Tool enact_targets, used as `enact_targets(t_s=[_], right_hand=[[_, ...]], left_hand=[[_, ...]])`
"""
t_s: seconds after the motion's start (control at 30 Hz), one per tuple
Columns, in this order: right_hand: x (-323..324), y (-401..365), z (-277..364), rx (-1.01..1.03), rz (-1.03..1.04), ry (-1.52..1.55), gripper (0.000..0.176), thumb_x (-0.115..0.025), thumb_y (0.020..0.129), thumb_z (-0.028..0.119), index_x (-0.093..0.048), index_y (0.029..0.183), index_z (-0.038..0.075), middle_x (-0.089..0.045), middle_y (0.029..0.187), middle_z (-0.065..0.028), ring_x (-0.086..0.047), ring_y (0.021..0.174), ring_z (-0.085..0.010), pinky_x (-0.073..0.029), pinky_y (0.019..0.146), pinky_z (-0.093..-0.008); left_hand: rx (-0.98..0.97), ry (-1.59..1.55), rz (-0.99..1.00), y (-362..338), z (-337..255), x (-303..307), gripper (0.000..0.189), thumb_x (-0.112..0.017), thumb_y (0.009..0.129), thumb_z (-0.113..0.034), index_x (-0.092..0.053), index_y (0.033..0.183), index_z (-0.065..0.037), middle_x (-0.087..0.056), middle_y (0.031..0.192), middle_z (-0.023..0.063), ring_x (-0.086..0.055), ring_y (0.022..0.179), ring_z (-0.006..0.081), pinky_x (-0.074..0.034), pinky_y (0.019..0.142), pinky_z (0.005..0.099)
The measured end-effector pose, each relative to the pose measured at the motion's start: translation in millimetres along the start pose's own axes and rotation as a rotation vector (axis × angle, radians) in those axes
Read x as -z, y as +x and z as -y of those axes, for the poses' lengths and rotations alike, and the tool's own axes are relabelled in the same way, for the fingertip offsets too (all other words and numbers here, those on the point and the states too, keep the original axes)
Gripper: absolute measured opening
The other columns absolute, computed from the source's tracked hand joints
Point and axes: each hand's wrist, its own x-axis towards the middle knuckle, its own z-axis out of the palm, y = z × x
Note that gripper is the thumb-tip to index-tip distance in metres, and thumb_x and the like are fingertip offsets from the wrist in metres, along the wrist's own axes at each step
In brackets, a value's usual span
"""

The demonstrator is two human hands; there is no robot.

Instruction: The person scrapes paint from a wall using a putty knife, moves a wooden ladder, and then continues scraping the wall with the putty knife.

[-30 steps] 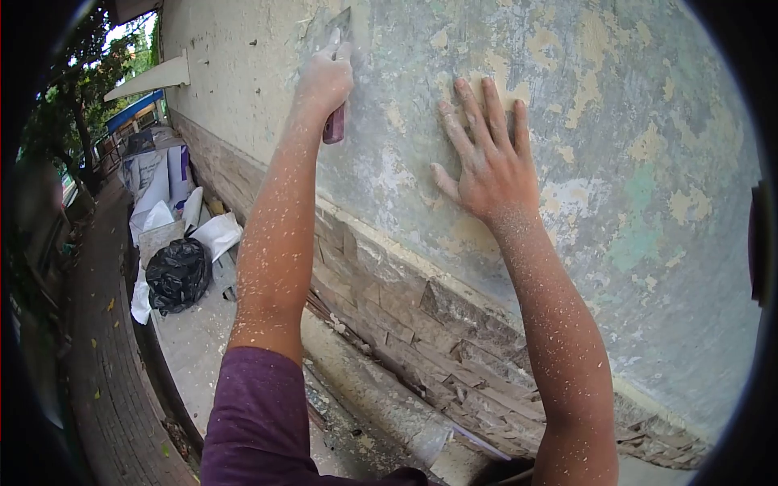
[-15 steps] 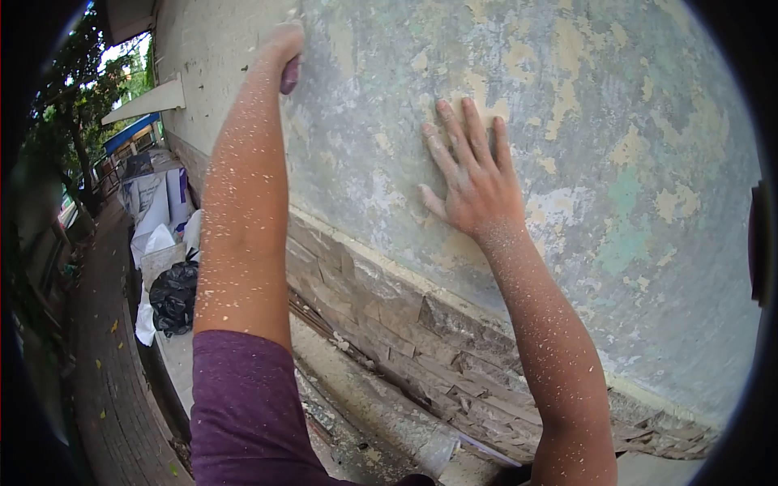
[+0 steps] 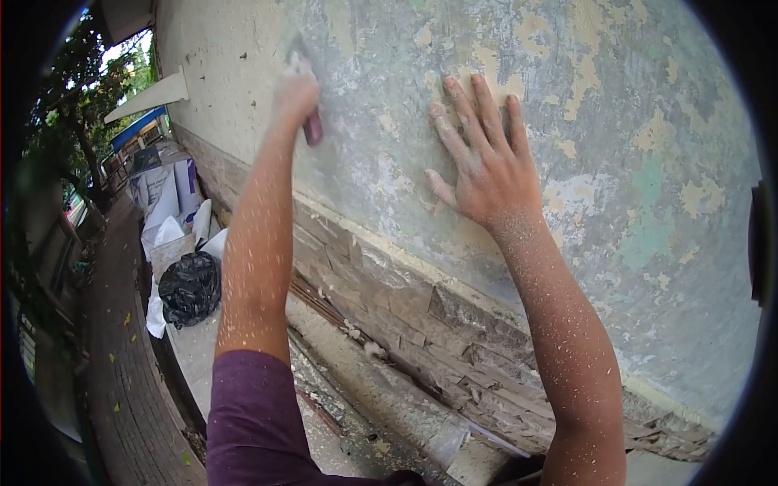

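A wall [image 3: 389, 97] with patchy grey, cream and pale green paint fills the middle and right of the view. My left hand [image 3: 297, 94] is closed around a scraper [image 3: 314, 128] with a purplish handle; its blade, somewhat blurred, points up against the wall near the edge of the cream paint. Flat on the wall to the right lies my right hand [image 3: 494, 178], fingers spread and pointing up, holding nothing. Pale dust and flakes cover both forearms.
A stone-clad ledge [image 3: 405, 300] runs below the painted wall. On the left are a black plastic bag [image 3: 191, 287], white sheets and sacks [image 3: 166, 194], and a paved path [image 3: 121, 364] with trees beyond. Thin rods lie along the wall's foot.
My left hand has come down along the wall with the scraper, whose blade now shows. My right hand stays flat on the wall. The view has shifted slightly.
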Motion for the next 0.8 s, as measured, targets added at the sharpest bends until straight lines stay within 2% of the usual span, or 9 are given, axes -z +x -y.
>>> enact_targets(t_s=[0.03,0.27,0.33,0.37,0.4,0.43,0.5,0.57,0.8], right_hand=[[-0.5,-0.6,-0.2,-0.01,0.006,-0.014,0.07,-0.044,0.085,0.063,-0.038,0.142,0.023,-0.019,0.154,-0.0034,-0.011,0.143,-0.0246,-0.009,0.118,-0.0471],[-4.1,1.7,-0.2,0.005,0.004,-0.025,0.071,-0.042,0.085,0.064,-0.039,0.141,0.022,-0.02,0.154,-0.0032,-0.011,0.143,-0.0249,-0.006,0.117,-0.0487],[-4.3,0.7,0.6,0.005,-0.013,-0.023,0.071,-0.042,0.085,0.064,-0.038,0.142,0.022,-0.019,0.154,-0.0034,-0.011,0.143,-0.0249,-0.006,0.118,-0.0488],[-4.9,1.8,0.4,0.0,-0.017,-0.019,0.071,-0.042,0.085,0.064,-0.038,0.142,0.022,-0.019,0.154,-0.0034,-0.011,0.143,-0.0249,-0.006,0.118,-0.0488],[-6.0,1.4,0.1,0.005,-0.042,-0.005,0.069,-0.043,0.085,0.062,-0.041,0.14,0.021,-0.02,0.153,-0.0039,-0.011,0.143,-0.0251,-0.006,0.118,-0.0487],[-6.4,0.4,0.4,0.013,-0.066,0.007,0.067,-0.044,0.085,0.061,-0.043,0.139,0.02,-0.021,0.153,-0.0045,-0.012,0.143,-0.0253,-0.006,0.118,-0.0487],[-7.7,-0.1,1.8,0.002,-0.078,-0.02,0.064,-0.047,0.085,0.056,-0.046,0.136,0.018,-0.023,0.153,-0.0054,-0.013,0.143,-0.0254,-0.008,0.118,-0.048],[-3.6,1.3,-1.9,-0.008,-0.091,-0.061,0.06,-0.049,0.085,0.052,-0.049,0.134,0.017,-0.025,0.152,-0.0064,-0.015,0.143,-0.0254,-0.01,0.117,-0.0474],[37.2,-79.5,-20.2,-0.237,-0.204,0.288,0.054,-0.051,0.086,0.039,-0.052,0.128,0.005,-0.029,0.15,-0.0113,-0.018,0.142,-0.0288,-0.008,0.116,-0.0472]], left_hand=[[0.348,-0.253,0.189,30.2,-12.1,14.9,0.047,-0.029,0.096,-0.03,-0.053,0.093,0.01,-0.06,0.065,0.0273,-0.062,0.053,0.04,-0.05,0.049,0.0496],[0.594,-0.343,0.313,48.0,106.2,4.3,0.066,-0.025,0.097,-0.05,-0.055,0.092,0.007,-0.056,0.064,0.0168,-0.053,0.047,0.027,-0.043,0.047,0.0414],[0.503,-0.144,0.244,-17.0,113.8,-6.5,0.063,-0.025,0.097,-0.046,-0.06,0.088,0.005,-0.061,0.066,0.0234,-0.063,0.057,0.0358,-0.052,0.061,0.0462],[0.483,0.052,0.342,-51.7,117.2,-12.6,0.062,-0.026,0.098,-0.048,-0.057,0.118,0.002,-0.066,0.093,0.0246,-0.066,0.09,0.0342,-0.048,0.081,0.0442],[0.407,-0.065,0.347,-106.4,77.0,-5.4,0.059,-0.03,0.098,-0.047,-0.053,0.121,0.002,-0.057,0.07,0.0163,-0.059,0.062,0.0263,-0.046,0.06,0.0446],[0.325,0.046,0.386,-157.0,28.9,1.8,0.052,-0.03,0.1,-0.037,-0.033,0.145,-0.013,-0.061,0.118,0.02,-0.061,0.106,0.0328,-0.045,0.086,0.0475],[0.504,-0.035,0.732,-218.0,-61.8,27.7,0.048,-0.04,0.098,-0.027,-0.035,0.144,-0.016,-0.066,0.1,0.0207,-0.063,0.088,0.035,-0.048,0.077,0.0437],[0.123,-0.2,0.455,-261.5,-38.2,-11.7,0.048,-0.042,0.097,-0.026,-0.036,0.143,-0.013,-0.064,0.089,0.0241,-0.061,0.078,0.0395,-0.047,0.07,0.0443],[-0.053,-0.295,0.287,-162.6,-155.2,3.5,0.047,-0.041,0.097,-0.026,-0.036,0.143,-0.014,-0.062,0.083,0.0288,-0.061,0.078,0.0431,-0.047,0.07,0.0437]])
